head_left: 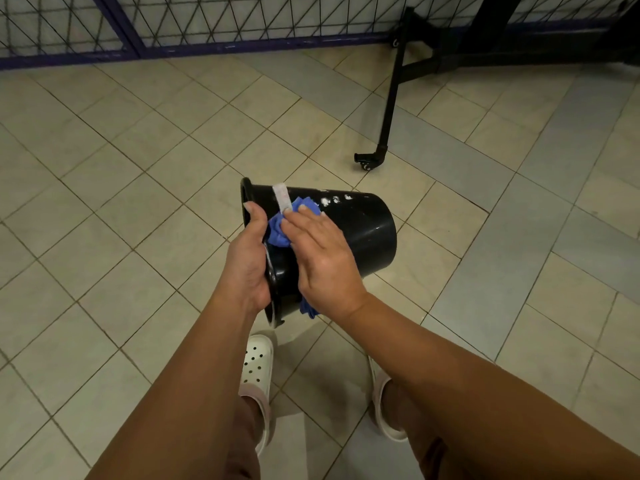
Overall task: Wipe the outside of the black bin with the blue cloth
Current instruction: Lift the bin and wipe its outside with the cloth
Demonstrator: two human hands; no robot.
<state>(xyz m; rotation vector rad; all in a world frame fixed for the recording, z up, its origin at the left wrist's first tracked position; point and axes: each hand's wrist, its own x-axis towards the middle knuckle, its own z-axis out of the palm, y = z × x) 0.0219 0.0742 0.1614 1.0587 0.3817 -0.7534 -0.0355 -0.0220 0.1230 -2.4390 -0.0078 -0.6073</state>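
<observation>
Fingers point(304, 211) of the right hand point(322, 258) lie flat, pressing the blue cloth point(277, 233) against the sideways black bin point(363, 233); the left hand point(247, 261) grips its rim. Beside the fingertips sits a white label point(281, 197), unreadable. White clogs point(256, 372) stand below; a black wheeled frame point(388, 116) beyond.

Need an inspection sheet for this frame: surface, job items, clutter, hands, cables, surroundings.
Surface: tiled floor, beige and grey tiles.
Job's things: black bin held on its side above the floor, white spots and a pale label strip on its wall; blue cloth pressed against it.
Clutter: nothing seen.
Grippers: left hand grips the bin's rim; right hand presses the cloth flat.
Cables: nothing seen.
Surroundings: wire mesh fence, black wheeled stand, white clogs.
</observation>
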